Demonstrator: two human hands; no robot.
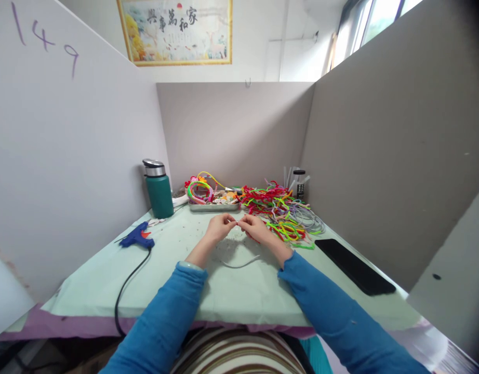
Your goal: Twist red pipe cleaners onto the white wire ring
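My left hand (221, 227) and my right hand (255, 228) meet above the middle of the table, fingertips almost touching. Both are closed in a pinch on a short red pipe cleaner (237, 223), of which only a tiny bit shows between the fingers. A red strand also shows under my right palm; whether it is the same piece I cannot tell. Below the hands a grey pipe cleaner (240, 266) lies curved on the pale tablecloth (243, 301). Close beyond my right hand spreads a heap of coloured pipe cleaners (270, 200).
A metal tray (214, 208) with craft pieces stands at the back. To the left are a green bottle (159, 195) and a blue glue gun (137, 236) with a black cord. A black phone (354, 266) lies at right. Grey partitions (235, 130) enclose the table.
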